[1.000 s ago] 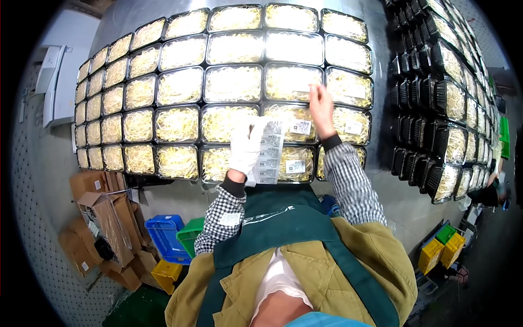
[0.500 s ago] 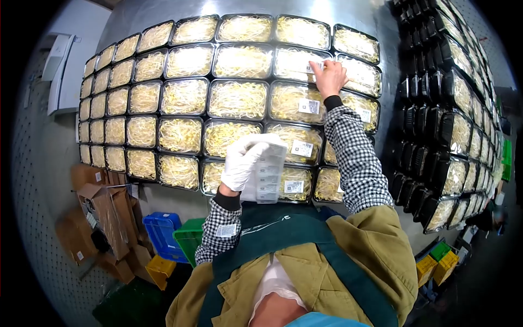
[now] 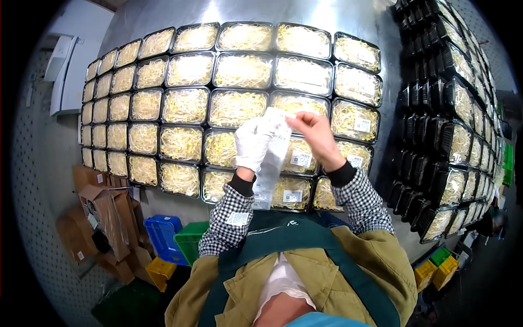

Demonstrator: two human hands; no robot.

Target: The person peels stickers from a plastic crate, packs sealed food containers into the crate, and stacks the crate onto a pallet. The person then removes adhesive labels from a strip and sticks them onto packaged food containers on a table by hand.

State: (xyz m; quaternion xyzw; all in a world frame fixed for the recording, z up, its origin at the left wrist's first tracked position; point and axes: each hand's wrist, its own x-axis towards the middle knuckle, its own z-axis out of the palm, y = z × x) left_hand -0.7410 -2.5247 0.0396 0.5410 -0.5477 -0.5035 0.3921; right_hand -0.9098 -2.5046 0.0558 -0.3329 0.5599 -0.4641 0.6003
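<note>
My left hand (image 3: 252, 144), in a white glove, is closed around a strip of white labels (image 3: 268, 182) that hangs down over the packs. My bare right hand (image 3: 318, 137) meets the strip's top end, thumb and forefinger pinched on a label (image 3: 284, 114) there. Beneath both hands lie rows of black trays of bean sprouts (image 3: 237, 107) under clear film. White printed labels are stuck on several packs at the front right, such as this labelled pack (image 3: 292, 195). Part of one pack is covered by my hands and the strip.
The packs stand on a metal table (image 3: 256, 10). Stacked packs of sprouts (image 3: 460, 141) rise along the right side. On the floor at left are cardboard boxes (image 3: 101, 212), a blue crate (image 3: 165, 237) and a yellow crate (image 3: 160, 271). More yellow crates (image 3: 444, 271) stand at lower right.
My right hand has left a far-right pack and come back to the strip's top end. My left hand has risen slightly and moved right with the strip.
</note>
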